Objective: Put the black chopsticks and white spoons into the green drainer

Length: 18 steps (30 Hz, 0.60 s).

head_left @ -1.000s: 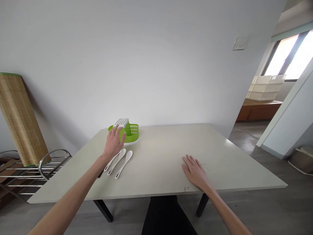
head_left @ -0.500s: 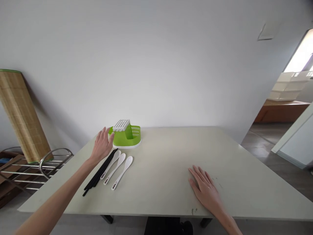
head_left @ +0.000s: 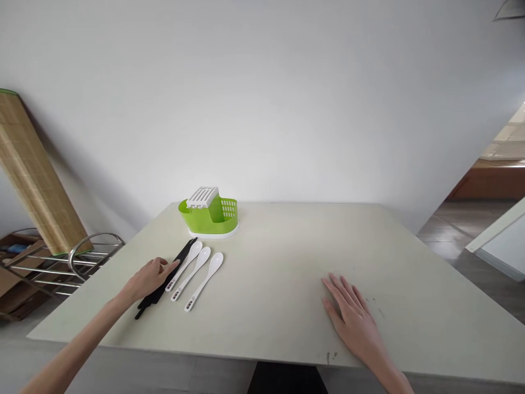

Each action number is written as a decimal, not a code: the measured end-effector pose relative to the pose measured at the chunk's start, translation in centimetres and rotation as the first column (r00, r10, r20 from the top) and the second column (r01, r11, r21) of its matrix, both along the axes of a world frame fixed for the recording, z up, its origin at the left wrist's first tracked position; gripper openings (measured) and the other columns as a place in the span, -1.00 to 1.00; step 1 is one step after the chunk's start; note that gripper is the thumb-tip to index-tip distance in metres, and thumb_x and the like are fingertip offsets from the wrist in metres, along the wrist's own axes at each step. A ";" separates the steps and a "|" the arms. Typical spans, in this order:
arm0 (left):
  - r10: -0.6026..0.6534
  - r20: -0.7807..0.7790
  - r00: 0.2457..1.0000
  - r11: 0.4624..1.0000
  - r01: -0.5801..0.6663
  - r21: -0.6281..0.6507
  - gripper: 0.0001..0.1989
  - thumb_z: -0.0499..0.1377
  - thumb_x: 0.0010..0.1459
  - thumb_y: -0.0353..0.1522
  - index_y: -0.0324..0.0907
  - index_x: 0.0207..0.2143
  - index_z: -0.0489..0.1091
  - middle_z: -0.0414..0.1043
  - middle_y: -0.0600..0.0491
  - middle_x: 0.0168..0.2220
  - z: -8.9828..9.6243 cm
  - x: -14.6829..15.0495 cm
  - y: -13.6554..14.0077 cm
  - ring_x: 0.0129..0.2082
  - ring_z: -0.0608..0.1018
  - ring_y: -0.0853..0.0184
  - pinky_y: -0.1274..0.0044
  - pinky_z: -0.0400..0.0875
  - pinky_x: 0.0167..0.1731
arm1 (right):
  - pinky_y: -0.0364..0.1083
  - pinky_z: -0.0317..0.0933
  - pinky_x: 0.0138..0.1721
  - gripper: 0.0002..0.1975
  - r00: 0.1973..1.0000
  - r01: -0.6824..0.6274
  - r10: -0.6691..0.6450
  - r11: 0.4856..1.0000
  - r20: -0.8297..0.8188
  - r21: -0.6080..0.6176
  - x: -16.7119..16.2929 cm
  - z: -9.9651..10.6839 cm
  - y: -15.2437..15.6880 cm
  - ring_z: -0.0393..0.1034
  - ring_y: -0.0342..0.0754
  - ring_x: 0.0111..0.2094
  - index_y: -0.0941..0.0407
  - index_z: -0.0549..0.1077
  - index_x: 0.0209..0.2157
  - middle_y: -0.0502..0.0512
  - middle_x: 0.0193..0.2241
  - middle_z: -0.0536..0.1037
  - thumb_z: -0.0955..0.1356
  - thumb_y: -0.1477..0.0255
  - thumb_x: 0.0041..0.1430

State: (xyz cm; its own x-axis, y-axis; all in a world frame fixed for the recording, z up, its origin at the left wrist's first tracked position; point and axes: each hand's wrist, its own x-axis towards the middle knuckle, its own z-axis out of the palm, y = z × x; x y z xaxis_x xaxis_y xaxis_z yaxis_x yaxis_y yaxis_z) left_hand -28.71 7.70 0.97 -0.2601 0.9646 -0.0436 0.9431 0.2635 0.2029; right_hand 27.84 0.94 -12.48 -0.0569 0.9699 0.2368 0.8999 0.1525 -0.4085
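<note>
My left hand (head_left: 151, 278) is over a bundle of black chopsticks (head_left: 182, 256) lying on the table. Its fingers are curled and closed about the bundle's middle, with the thumb along the right side; the other fingertips are partly hidden. Just right of the chopsticks lie three white spoons (head_left: 204, 256) side by side, bowls pointing away from me, with small dark and red marks on their handles. Beyond them stands a green and white plastic cutlery holder (head_left: 209, 223) with a slotted white top. My right hand (head_left: 355, 323) rests flat on the table, fingers stretched out, holding nothing.
The pale table (head_left: 279, 306) reaches the white wall (head_left: 287, 109) at the back. To its left are a metal rack (head_left: 88, 251) and a rolled bamboo mat (head_left: 36, 175) leaning on the wall. A doorway opens at the right.
My left hand has come down and back from beside the cutlery holder to the chopsticks, its fingers now curled. The view has shifted slightly. My right hand has stayed flat on the table.
</note>
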 end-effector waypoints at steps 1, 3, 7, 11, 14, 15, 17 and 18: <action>-0.013 0.000 1.000 1.000 0.013 -0.003 -0.30 0.02 0.10 0.24 -0.16 -0.15 0.46 0.62 -0.21 -0.15 0.0 -0.1 0.1 -0.16 0.65 -0.02 0.32 0.49 -0.17 | 0.28 -0.04 0.48 -0.36 1.000 -0.001 0.001 1.000 0.003 0.000 0.0 0.0 0.0 -0.09 0.16 0.51 -0.14 0.15 0.47 -0.12 0.50 0.05 0.08 -0.02 0.49; -0.043 -0.040 0.998 0.999 0.043 -0.012 -0.32 0.07 0.03 0.25 -0.14 -0.19 0.47 0.62 -0.20 -0.17 -0.1 -0.3 0.1 -0.17 0.65 -0.01 0.33 0.49 -0.20 | 0.28 -0.03 0.47 -0.36 1.000 -0.002 0.002 1.000 0.011 0.001 0.1 -0.1 -0.1 -0.08 0.16 0.50 -0.13 0.15 0.47 -0.12 0.49 0.06 0.07 -0.02 0.49; -0.122 -0.151 0.981 0.992 0.115 -0.053 -0.41 0.06 0.08 0.13 -0.16 -0.17 0.48 0.60 -0.26 -0.12 -0.3 -0.5 0.1 -0.14 0.64 -0.03 0.29 0.48 -0.15 | 0.28 -0.03 0.47 -0.34 1.000 -0.009 0.008 1.000 0.025 0.028 0.3 -0.1 -0.3 -0.05 0.17 0.50 -0.10 0.17 0.47 -0.09 0.49 0.08 0.07 -0.03 0.49; -0.158 -0.254 0.954 0.984 0.132 -0.116 -0.52 0.04 0.11 -0.01 -0.18 -0.22 0.51 0.60 -0.29 -0.13 0.0 0.3 0.0 -0.16 0.64 -0.07 0.26 0.48 -0.16 | 0.29 -0.01 0.46 -0.35 1.000 -0.013 0.012 0.999 0.024 0.035 0.5 0.1 -0.5 -0.02 0.19 0.49 -0.11 0.20 0.46 -0.09 0.48 0.11 0.07 -0.04 0.48; -0.148 -0.316 0.937 0.980 0.097 -0.171 -0.57 0.06 0.10 -0.06 -0.19 -0.26 0.52 0.60 -0.31 -0.14 0.6 1.2 0.1 -0.16 0.64 -0.10 0.26 0.49 -0.20 | 0.29 -0.03 0.47 -0.35 1.000 -0.002 0.002 1.000 0.024 0.012 0.5 0.4 -0.6 -0.04 0.18 0.49 -0.11 0.18 0.46 -0.09 0.48 0.10 0.07 -0.03 0.49; -0.146 -0.334 0.931 0.979 0.087 -0.186 -0.58 0.07 0.10 -0.07 -0.19 -0.25 0.52 0.60 -0.31 -0.13 0.8 1.5 0.2 -0.16 0.64 -0.11 0.27 0.48 -0.22 | 0.29 -0.03 0.47 -0.35 1.000 -0.001 0.001 1.000 0.024 0.005 0.5 0.5 -0.6 -0.05 0.18 0.49 -0.11 0.18 0.46 -0.09 0.49 0.09 0.07 -0.03 0.49; -0.139 -0.360 0.923 0.976 0.065 -0.210 -0.59 0.08 0.10 -0.08 -0.18 -0.22 0.52 0.60 -0.30 -0.11 1.1 1.9 0.4 -0.16 0.65 -0.12 0.27 0.48 -0.24 | 0.29 -0.04 0.47 -0.35 1.000 -0.004 0.004 1.000 0.023 -0.002 0.4 0.8 -0.7 -0.06 0.18 0.50 -0.10 0.18 0.46 -0.09 0.49 0.09 0.07 -0.03 0.49; -0.134 -0.370 0.919 0.974 0.054 -0.220 -0.59 0.09 0.09 -0.09 -0.19 -0.21 0.52 0.60 -0.30 -0.10 1.2 2.1 0.6 -0.16 0.65 -0.12 0.27 0.47 -0.25 | 0.29 -0.04 0.47 -0.35 1.000 -0.006 0.006 1.000 0.021 -0.002 0.4 0.9 -0.8 -0.06 0.18 0.50 -0.10 0.18 0.46 -0.09 0.49 0.09 0.08 -0.03 0.49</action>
State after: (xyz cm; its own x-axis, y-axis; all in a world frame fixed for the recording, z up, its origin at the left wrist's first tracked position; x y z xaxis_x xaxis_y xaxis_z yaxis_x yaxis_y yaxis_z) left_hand -26.64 8.26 2.19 -0.2045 0.9666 -0.1548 0.9601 0.1672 -0.2240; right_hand 28.25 0.16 -11.58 -0.0675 0.9700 0.2335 0.9074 0.1570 -0.3898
